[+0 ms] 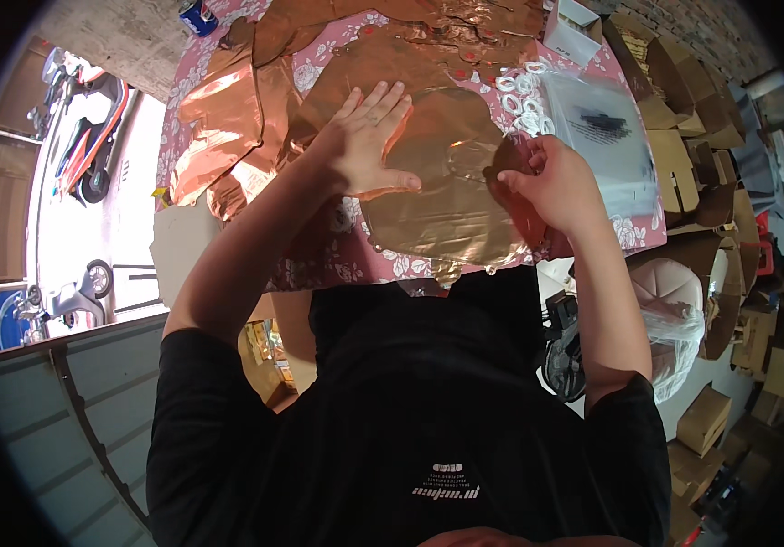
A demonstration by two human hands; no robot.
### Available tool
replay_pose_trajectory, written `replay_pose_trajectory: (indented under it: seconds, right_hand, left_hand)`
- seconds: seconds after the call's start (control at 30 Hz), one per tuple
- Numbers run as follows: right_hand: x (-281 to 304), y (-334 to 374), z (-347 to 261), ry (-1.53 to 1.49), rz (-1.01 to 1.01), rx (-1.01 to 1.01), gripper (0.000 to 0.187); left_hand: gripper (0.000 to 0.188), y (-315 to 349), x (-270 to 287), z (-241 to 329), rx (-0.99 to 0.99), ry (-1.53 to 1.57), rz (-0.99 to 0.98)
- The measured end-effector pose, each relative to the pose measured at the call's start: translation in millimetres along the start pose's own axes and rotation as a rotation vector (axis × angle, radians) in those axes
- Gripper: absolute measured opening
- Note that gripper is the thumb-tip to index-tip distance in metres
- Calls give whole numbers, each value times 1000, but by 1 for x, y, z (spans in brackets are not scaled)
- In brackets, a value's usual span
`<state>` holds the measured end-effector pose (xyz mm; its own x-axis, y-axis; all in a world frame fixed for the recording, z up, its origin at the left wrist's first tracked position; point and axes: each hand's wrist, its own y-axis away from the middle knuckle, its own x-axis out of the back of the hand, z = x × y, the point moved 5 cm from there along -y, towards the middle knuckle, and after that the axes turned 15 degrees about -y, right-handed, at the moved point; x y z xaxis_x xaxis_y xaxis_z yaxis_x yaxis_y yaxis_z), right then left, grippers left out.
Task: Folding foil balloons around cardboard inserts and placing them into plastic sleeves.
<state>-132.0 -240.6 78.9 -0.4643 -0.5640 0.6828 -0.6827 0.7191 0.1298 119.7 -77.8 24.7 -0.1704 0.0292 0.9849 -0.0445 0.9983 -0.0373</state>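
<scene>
A flat, uninflated copper-gold foil balloon (446, 219) lies in front of me on the pink floral tablecloth (369, 266). My left hand (369, 137) rests on the foil, palm down, with its fingers stretched out and thumb spread. At the balloon's right edge my right hand (556, 182) is curled, thumb and fingers closed on the foil there; the exact pinch point is partly hidden. More copper foil balloons (223, 118) lie crumpled on the left and along the far side. Several white rings (527, 105) lie just beyond my right hand.
Clear plastic bags (597, 150) lie stacked at the table's right, with an open white box (574, 32) behind. A blue can (197, 18) stands at the far left corner. Cardboard boxes (674, 169) crowd the right side. A plastic-wrapped chair (670, 301) is near my right elbow.
</scene>
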Motion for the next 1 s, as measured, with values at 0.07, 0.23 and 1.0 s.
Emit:
replay_pose_trajectory:
  seconds: [0.07,0.23,1.0]
  right_hand:
    - [0,-9,0,50,-29,-20,60]
    - [-2,-23,8,93,-75,-42,63]
    - [-7,-26,-39,-56,-220,76,32]
  left_hand:
    - [135,0,-2,-2,-6,-21,41]
    - [136,0,-4,-1,8,-27,14]
    - [135,7,-8,0,36,-58,85]
